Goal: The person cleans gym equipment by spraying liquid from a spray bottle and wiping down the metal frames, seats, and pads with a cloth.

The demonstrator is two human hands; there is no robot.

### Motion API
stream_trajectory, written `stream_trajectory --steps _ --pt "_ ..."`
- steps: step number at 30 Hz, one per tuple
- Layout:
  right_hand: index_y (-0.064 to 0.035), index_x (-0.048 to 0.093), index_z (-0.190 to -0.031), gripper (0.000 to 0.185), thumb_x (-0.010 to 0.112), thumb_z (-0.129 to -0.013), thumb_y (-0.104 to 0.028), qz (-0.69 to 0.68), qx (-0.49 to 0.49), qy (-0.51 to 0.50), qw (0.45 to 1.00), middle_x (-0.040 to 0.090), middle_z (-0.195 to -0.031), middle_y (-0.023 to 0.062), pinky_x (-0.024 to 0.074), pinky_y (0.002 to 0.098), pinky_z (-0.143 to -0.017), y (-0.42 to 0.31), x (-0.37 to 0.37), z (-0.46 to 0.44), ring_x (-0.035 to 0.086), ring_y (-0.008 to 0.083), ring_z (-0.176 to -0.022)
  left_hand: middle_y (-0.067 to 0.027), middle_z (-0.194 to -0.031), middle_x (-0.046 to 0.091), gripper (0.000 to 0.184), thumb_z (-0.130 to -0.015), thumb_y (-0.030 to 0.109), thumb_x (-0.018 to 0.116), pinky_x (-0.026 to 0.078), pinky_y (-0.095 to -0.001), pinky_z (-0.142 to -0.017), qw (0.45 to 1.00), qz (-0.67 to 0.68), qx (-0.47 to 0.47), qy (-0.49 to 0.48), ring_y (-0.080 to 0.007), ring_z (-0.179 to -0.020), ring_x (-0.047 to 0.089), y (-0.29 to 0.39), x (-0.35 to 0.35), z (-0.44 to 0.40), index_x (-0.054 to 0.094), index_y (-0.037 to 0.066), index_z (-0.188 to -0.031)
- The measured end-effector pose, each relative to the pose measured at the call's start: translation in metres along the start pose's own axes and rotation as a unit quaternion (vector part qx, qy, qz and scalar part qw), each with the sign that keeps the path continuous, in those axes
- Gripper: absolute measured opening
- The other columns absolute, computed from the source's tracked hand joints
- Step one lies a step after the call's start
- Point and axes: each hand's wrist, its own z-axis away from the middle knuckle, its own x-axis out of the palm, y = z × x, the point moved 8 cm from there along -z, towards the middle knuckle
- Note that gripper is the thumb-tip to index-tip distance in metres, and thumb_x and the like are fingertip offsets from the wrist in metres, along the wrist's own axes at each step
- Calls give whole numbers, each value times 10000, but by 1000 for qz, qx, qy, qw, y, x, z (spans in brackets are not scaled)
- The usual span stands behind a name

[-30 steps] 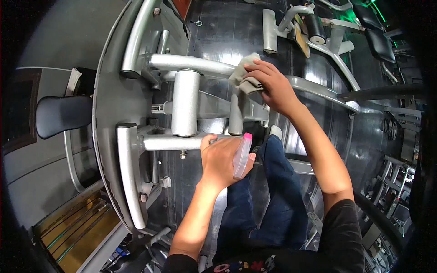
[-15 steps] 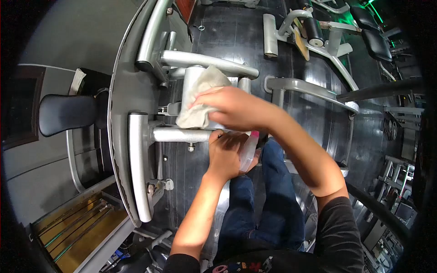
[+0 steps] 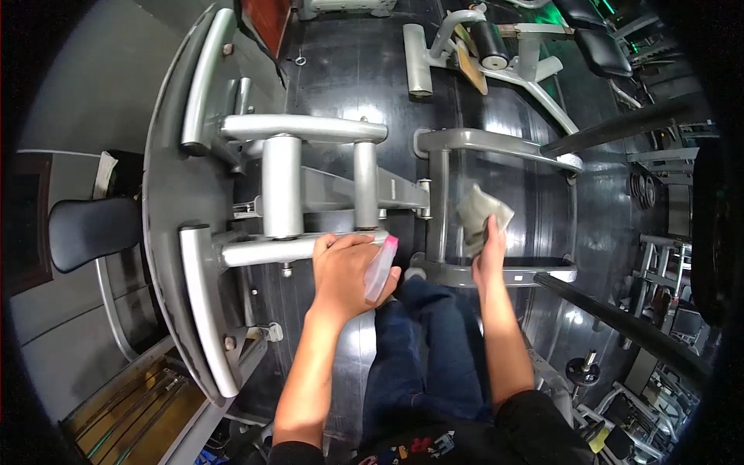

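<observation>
My left hand point(image 3: 341, 271) is closed around a translucent plastic bottle point(image 3: 380, 271) with a pink top. Its fingers also lie against the near silver bar point(image 3: 267, 251) of a gym machine. A light grey cloth point(image 3: 484, 213), folded and hanging loosely, is pinched in my right hand point(image 3: 490, 256), away from the silver parts. This hand is over the dark floor, within the grey metal base frame point(image 3: 504, 142). Left of the hands, a thick silver crosspiece point(image 3: 281, 186) joins the machine's two long bars.
A large grey padded panel point(image 3: 172, 194) runs along the left, with a black seat pad point(image 3: 97, 232) beyond it. Black slanting bars point(image 3: 620, 322) reach out at the right. Another machine with a black roller point(image 3: 490, 45) stands at the far side.
My right hand has moved off the silver crosspiece to the right, carrying the cloth. My left hand still has the bottle at the near bar. The view has shifted somewhat.
</observation>
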Motion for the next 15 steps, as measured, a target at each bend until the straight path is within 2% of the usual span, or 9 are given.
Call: stream_trajectory --steps 2,4,10,12,14,15 --pt "-2 524 -1282 427 511 -1008 -329 17 40 29 999 597 -1240 101 431 349 -965 16 -28 9 565 201 -1128 -60 -853 697 228 -686 329 707 340 -402 -834 1000 -19 2 -5 -220 -923 646 2 1 -2 664 114 -749" --pt "0 513 -1297 435 486 -1019 -333 56 78 17 995 593 -1247 102 409 353 -993 28 -46 16 554 206 -1142 -47 -824 688 223 -663 309 721 334 -395 -824 1000 -23 5 4 -214 -915 643 6 3 -4 659 111 -746" --pt "4 505 -1307 443 491 -1019 -332 142 110 -39 983 592 -1248 102 387 312 -1001 54 -69 8 539 183 -1141 -15 -766 674 188 -611 268 723 319 -408 -858 997 -72 -30 -29 -205 -916 639 2 9 -8 643 132 -713" --pt "-8 536 -1270 422 520 -1007 -336 154 92 -54 982 605 -1215 70 387 312 -982 58 -71 0 541 165 -1111 -18 -769 678 203 -640 307 709 313 -423 -874 995 -80 -38 -40 -207 -922 637 0 15 -9 633 131 -703" --pt "-3 547 -1257 401 512 -1011 -317 154 100 -67 981 609 -1206 72 396 309 -973 65 -79 0 538 162 -1108 -59 -809 695 324 -641 385 705 328 -415 -851 994 -98 -27 -38 -203 -891 632 0 16 -10 659 86 -754" --pt "2 548 -1251 394 510 -1012 -309 170 102 -78 977 611 -1200 71 400 304 -966 69 -82 -1 539 160 -1102 -62 -812 693 320 -671 405 691 325 -420 -860 993 -106 -32 -42 -209 -893 634 0 16 -10 652 97 -747"
